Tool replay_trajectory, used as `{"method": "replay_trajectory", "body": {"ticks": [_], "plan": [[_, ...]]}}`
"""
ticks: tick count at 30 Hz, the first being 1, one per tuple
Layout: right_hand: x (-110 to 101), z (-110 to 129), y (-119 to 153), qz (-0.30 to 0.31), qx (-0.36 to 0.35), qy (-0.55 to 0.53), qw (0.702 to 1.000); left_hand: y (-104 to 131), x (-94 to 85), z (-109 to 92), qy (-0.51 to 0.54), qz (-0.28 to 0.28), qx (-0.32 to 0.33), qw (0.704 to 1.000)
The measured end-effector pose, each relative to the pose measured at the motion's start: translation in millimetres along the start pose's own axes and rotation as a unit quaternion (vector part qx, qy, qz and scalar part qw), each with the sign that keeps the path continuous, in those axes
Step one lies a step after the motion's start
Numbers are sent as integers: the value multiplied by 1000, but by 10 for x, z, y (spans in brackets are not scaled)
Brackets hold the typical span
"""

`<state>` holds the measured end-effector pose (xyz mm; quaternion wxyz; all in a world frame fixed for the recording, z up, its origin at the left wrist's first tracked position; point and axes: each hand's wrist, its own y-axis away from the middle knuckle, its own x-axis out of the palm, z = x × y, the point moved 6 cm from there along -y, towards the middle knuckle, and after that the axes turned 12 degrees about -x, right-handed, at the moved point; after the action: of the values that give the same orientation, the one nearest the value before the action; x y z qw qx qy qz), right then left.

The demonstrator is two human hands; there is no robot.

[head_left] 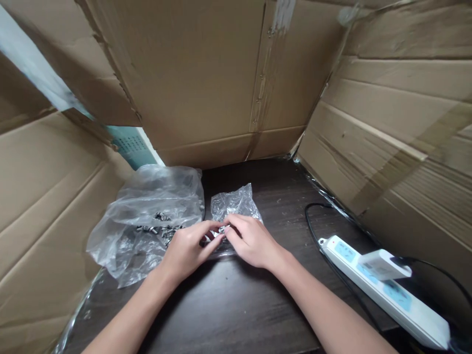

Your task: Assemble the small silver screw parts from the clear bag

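My left hand and my right hand meet at the middle of the dark table. Thumbs and fingertips of both pinch a small shiny metal part, mostly covered by the fingers, so its exact kind is unclear. Right behind my hands lies a small clear plastic bag, crumpled. To the left, a larger clear plastic bag lies open, with several small metal pieces inside it, close to my left hand.
A white power strip with a white plug-in adapter lies at the right, its black cable looping beside it. Cardboard walls enclose the table at the back and both sides. A printed greenish sheet shows through a gap at the left.
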<state>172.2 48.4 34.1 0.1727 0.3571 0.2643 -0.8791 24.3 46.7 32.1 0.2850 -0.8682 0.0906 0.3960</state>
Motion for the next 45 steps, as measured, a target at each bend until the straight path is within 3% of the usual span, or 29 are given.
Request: {"method": "replay_trajectory", "body": {"ticks": [19, 45], "plan": [[-21, 7, -8, 5, -11, 5, 1000, -10, -18, -39, 3, -10, 23, 1000], [6, 5, 16, 4, -25, 6, 1000, -7, -6, -36, 32, -3, 9, 999]]}}
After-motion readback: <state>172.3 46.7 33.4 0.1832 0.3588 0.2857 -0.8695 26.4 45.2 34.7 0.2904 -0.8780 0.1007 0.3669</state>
